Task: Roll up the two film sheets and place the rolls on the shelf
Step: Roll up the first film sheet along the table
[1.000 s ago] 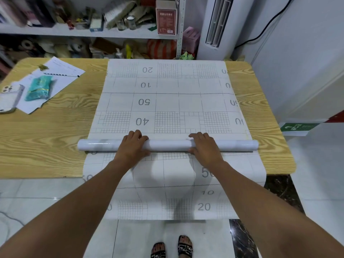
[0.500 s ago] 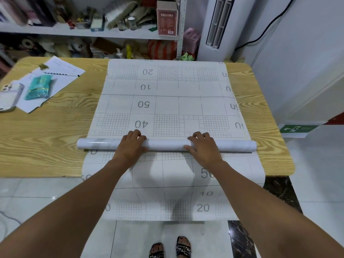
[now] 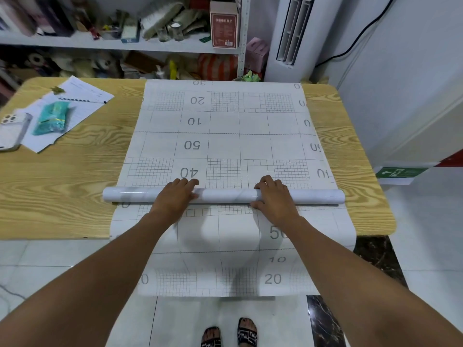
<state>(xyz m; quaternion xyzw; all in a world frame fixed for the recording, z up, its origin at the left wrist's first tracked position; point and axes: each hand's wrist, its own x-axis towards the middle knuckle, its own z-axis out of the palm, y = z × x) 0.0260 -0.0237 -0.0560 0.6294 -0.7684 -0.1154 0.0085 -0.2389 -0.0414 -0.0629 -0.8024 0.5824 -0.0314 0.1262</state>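
A pale grey film roll (image 3: pixel 225 195) lies crosswise on the wooden table (image 3: pixel 62 184). My left hand (image 3: pixel 172 196) and my right hand (image 3: pixel 274 196) both grip it, fingers curled over its top and thumbs on the near side. Beyond the roll a film sheet (image 3: pixel 225 126) with a printed grid and numbers lies flat up to the table's far edge. On my side a second stretch of gridded sheet (image 3: pixel 225 246) runs under the roll and hangs off the near edge. I cannot tell whether it is a separate sheet.
A cluttered white shelf (image 3: pixel 100 45) stands behind the table, with a red box (image 3: pixel 223 26) at its right end. Papers (image 3: pixel 82 96), a teal packet (image 3: pixel 51 120) and a phone (image 3: pixel 12 131) lie at the table's left. A standing air conditioner (image 3: pixel 293 33) is at the back right.
The flat sheet has slid toward me and wound onto the roll; a "30" mark now shows at the far edge. The roll and both hands stayed about in place.
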